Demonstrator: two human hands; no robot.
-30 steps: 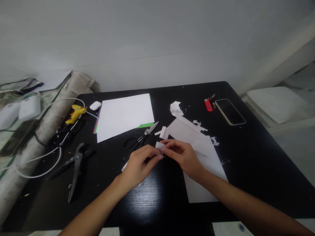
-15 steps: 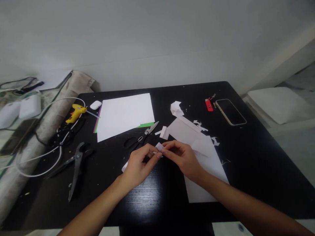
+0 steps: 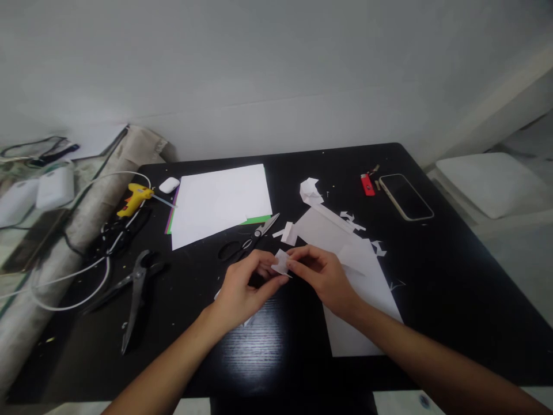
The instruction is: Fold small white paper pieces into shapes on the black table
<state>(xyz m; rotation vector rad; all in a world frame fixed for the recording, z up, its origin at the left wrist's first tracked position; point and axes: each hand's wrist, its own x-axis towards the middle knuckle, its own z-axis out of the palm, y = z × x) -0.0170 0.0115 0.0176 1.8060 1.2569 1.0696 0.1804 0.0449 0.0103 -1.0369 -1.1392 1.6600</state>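
Observation:
A small white paper piece [image 3: 281,263] is pinched between both hands above the black table [image 3: 453,271]. My left hand [image 3: 244,288] has its fingers curled, thumb and fingertips closed on the paper's left side. My right hand [image 3: 322,274] grips the paper's right edge with closed fingers. Under my right forearm lies a large cut white sheet [image 3: 354,271]. Black-handled scissors [image 3: 246,241] rest just beyond my hands.
A stack of white and coloured paper [image 3: 220,202] lies at the back. To the left are a yellow glue gun [image 3: 133,197], pliers [image 3: 136,288], cables and a white earbud case [image 3: 168,185]. Far right: a red lighter [image 3: 367,184] and a phone [image 3: 406,197]. Paper scraps [image 3: 310,190] are scattered about.
The paper piece has turned a little between my fingers and my left hand has shifted slightly up. Everything else on the table has stayed where it was.

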